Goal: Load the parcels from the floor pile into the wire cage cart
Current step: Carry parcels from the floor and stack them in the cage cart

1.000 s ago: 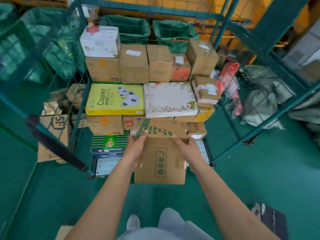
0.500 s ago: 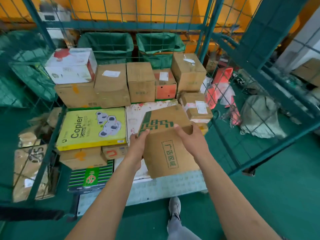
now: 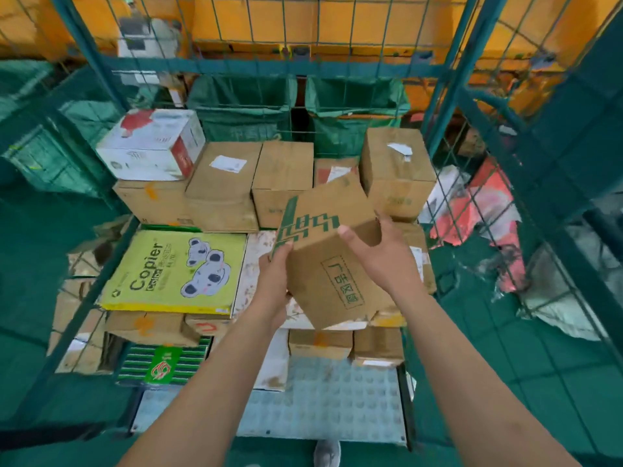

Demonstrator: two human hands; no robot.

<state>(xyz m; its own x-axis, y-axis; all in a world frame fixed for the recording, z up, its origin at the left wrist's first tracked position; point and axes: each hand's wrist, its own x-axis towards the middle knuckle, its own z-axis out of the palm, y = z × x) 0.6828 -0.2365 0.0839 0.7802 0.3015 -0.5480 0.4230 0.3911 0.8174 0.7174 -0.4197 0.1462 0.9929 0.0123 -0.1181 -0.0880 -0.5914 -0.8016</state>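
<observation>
Both hands hold a plain brown cardboard parcel with green printed stripes and a boxed line of green characters [image 3: 328, 254], tilted so its far corner points up and away over the load inside the green wire cage cart [image 3: 451, 79]. The left hand [image 3: 274, 281] grips the parcel's left edge, its fingers curled round the side and underneath, mostly hidden. The right hand [image 3: 382, 256] clamps the right side, thumb pressed on the upper face and fingers wrapped over the far edge.

Taking the yellow flat carton printed "Copier" with two grey koala heads [image 3: 175, 267] as the landmark: the held parcel hovers just to its right, above a white flat box with a faint floral pattern [image 3: 251, 264] that lies touching the Copier carton's right edge. Whether the parcel's lower corner touches that white box cannot be told, since the corner hides the gap. Behind the Copier carton runs a row of brown cardboard cartons [image 3: 222, 187], and on the row's left end sits a white carton with red markings [image 3: 151, 144]. In front of and below the Copier carton lies a green-and-white striped box [image 3: 165, 364], with more small brown boxes to its right. The cart's pale grey studded floor plate [image 3: 323, 409] shows nearest the camera. Further behind the landmark, outside the cage wall, stand two green fabric bins [image 3: 242, 106].
</observation>
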